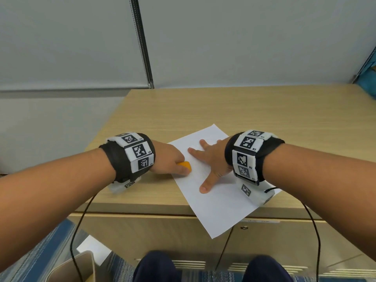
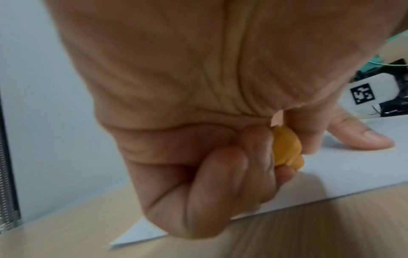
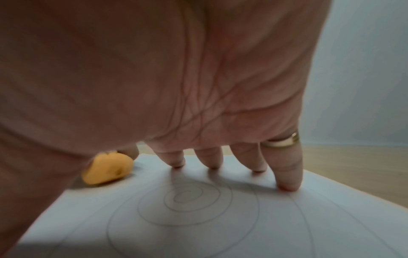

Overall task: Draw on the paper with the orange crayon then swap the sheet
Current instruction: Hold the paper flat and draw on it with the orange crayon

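Left hand (image 2: 198, 122) pinching orange crayon (image 2: 284, 148) at paper (image 1: 215, 200) edge; right hand (image 1: 211, 157) spread flat on it.

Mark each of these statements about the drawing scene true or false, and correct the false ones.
1. The left hand grips the orange crayon. True.
2. The right hand is curled into a fist beside the paper. False: it lies flat with fingers spread, pressing on the paper.
3. The paper is blank. False: a thin grey spiral shows on it in the right wrist view.
4. One corner of the paper sticks out past the front edge of the wooden cabinet top. True.
5. A ring sits on a finger of the right hand. True.
6. The crayon lies loose on the floor. False: it is held at the paper's left edge.
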{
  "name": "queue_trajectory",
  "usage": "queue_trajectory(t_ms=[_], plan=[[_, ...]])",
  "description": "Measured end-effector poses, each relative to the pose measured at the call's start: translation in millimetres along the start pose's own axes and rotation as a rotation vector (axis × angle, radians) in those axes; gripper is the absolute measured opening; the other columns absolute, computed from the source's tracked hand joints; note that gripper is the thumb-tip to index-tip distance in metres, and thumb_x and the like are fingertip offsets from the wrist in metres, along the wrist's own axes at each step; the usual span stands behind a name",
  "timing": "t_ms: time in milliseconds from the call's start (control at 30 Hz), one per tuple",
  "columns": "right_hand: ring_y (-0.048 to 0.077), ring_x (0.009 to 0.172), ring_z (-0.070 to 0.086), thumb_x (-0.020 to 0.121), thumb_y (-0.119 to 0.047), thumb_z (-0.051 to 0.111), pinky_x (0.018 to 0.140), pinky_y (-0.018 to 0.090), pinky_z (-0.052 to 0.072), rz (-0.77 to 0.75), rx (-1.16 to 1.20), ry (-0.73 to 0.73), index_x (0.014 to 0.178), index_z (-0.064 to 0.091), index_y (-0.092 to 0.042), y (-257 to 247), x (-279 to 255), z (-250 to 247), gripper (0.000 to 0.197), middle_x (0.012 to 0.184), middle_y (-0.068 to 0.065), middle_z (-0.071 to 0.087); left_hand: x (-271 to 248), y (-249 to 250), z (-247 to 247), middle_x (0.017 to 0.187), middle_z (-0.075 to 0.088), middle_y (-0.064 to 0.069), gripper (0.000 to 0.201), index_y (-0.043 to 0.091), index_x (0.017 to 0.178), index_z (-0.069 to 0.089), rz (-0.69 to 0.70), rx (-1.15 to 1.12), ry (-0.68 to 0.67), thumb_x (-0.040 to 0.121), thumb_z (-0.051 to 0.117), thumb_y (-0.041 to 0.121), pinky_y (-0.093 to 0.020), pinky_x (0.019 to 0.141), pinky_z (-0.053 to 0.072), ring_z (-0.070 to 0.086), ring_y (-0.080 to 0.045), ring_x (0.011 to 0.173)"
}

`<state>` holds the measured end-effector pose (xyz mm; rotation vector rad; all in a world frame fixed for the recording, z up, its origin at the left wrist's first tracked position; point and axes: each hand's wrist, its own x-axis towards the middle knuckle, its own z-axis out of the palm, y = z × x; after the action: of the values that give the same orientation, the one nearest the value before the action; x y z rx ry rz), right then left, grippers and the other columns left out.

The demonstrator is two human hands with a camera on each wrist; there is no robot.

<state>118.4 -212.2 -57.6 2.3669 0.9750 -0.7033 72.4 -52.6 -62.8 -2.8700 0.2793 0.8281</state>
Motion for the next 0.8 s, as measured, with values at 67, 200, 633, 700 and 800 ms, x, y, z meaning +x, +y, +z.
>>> queue_trajectory(t_ms=[67, 200, 633, 700, 800], plan=[[0.043, 0.149, 0.023, 0.073, -0.079, 0.067, 0.115, 0.057, 0.028, -0.007, 0.01, 0.003, 0.156, -0.023, -0.038, 0.4, 0.3, -0.3, 0.129, 0.168, 0.008, -0.02, -3.3, 4.6, 0.1, 0.081, 0.053, 0.003, 0.048, 0.019, 0.084, 0.049, 0.01, 0.057, -0.03, 0.101, 0.029, 0.059, -0.032, 0.068, 0.036, 0.048, -0.011, 0.069], [0.042, 0.146, 0.032, 0.072, -0.079, 0.068, 0.113, 0.056, 0.034, -0.016, 0.022, 0.005, 0.156, -0.023, -0.042, 1.2, 0.7, -1.3, 0.129, 0.168, 0.01, -0.019, -4.0, 4.3, -8.2, 0.091, 0.06, -0.003, 0.057, 0.011, 0.104, 0.058, -0.003, 0.216, 0.023, 0.102, 0.024, 0.057, -0.034, 0.074, 0.044, 0.055, -0.018, 0.077], [0.043, 0.149, 0.024, 0.073, -0.078, 0.067, 0.113, 0.057, 0.029, -0.019, 0.024, 0.015, 0.156, -0.022, -0.042, 1.1, -1.0, -1.1, 0.127, 0.168, 0.007, -0.02, 0.0, -5.5, -10.8, 0.084, 0.053, 0.001, 0.057, 0.013, 0.106, 0.057, -0.106, 0.295, 0.103, 0.102, 0.022, 0.057, -0.034, 0.072, 0.043, 0.054, -0.02, 0.077], [0.045, 0.149, 0.021, 0.073, -0.078, 0.068, 0.113, 0.058, 0.028, -0.022, 0.026, 0.013, 0.156, -0.022, -0.043, 0.9, -1.1, -0.6, 0.127, 0.168, 0.006, -0.021, -0.7, -1.5, -7.3, 0.093, 0.061, -0.003, 0.056, 0.013, 0.107, 0.058, -0.073, 0.281, 0.088, 0.103, 0.023, 0.056, -0.035, 0.075, 0.045, 0.055, -0.021, 0.079], [0.045, 0.151, 0.015, 0.073, -0.076, 0.07, 0.115, 0.06, 0.025, -0.029, 0.048, -0.007, 0.154, -0.024, -0.045, 2.1, -0.5, -0.4, 0.128, 0.167, 0.004, -0.025, -6.5, 8.4, 4.0, 0.099, 0.062, -0.004, 0.055, 0.014, 0.11, 0.057, 0.013, 0.266, 0.068, 0.102, 0.022, 0.056, -0.034, 0.075, 0.042, 0.056, -0.021, 0.083]])
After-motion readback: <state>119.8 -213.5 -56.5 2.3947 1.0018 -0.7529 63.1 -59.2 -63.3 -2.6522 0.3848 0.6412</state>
